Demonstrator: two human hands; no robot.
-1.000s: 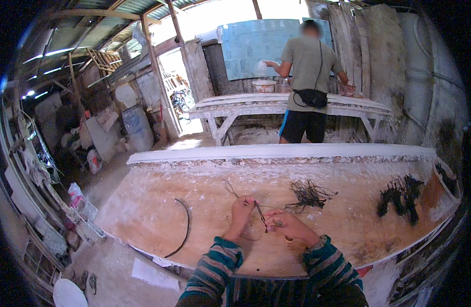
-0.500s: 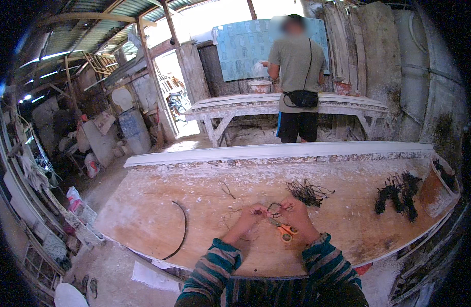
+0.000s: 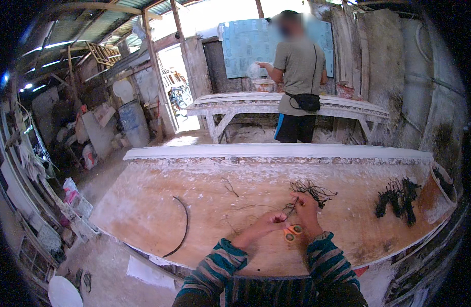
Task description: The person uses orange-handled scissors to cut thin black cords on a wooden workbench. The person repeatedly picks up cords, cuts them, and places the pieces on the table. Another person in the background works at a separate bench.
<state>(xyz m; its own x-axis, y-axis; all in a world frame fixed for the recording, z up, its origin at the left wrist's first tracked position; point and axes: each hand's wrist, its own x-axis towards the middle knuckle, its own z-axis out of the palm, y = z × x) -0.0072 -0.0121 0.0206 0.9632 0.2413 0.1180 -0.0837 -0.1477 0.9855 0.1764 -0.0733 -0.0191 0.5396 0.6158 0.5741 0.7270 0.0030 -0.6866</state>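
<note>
Both my hands are closed over the wooden tabletop. A short dark cord runs between them. My left hand pinches its lower end, and my right hand grips it higher up. Orange-handled scissors show just below my right hand; whether they lie on the wood or hang from my fingers I cannot tell. Right behind my right hand lies a loose bundle of dark knotted cords. Thin loose strands are scattered to the left of my hands.
A curved black strip lies on the left of the table. Black cord bundles sit at the right beside a tipped, dusty bucket. A white board edges the far side. Another person stands at a white bench beyond.
My hands have shifted slightly to the right, and the cord loop between them is now drawn into a straighter line. The other person's arm has moved a little.
</note>
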